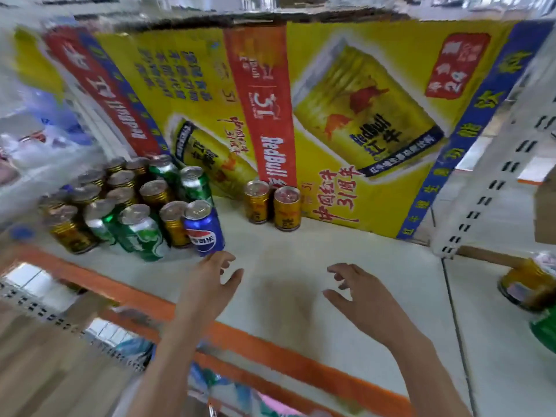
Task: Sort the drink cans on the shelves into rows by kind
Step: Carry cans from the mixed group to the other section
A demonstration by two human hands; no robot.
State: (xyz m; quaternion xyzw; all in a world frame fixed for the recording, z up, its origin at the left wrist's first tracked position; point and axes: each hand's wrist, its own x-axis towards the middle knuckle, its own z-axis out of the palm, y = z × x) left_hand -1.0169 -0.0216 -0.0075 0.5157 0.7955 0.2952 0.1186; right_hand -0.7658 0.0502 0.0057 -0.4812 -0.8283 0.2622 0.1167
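Observation:
On the white shelf (301, 266) a mixed cluster of cans stands at the left: several gold cans (155, 192), several green cans (141, 233) and one blue Pepsi can (204, 227) at the cluster's front right. Two gold cans (256, 201) (286, 208) stand side by side apart from it, against the box. My left hand (210, 281) is open, fingertips just below the blue can, not touching it. My right hand (358, 293) hovers open over the bare middle of the shelf, holding nothing.
A large yellow Red Bull carton (346, 115) fills the back of the shelf. The shelf's orange front edge (240, 335) runs diagonally below my arms. A white perforated upright (487, 191) divides the bay at right, where a gold can (526, 284) and a green can (546, 329) show.

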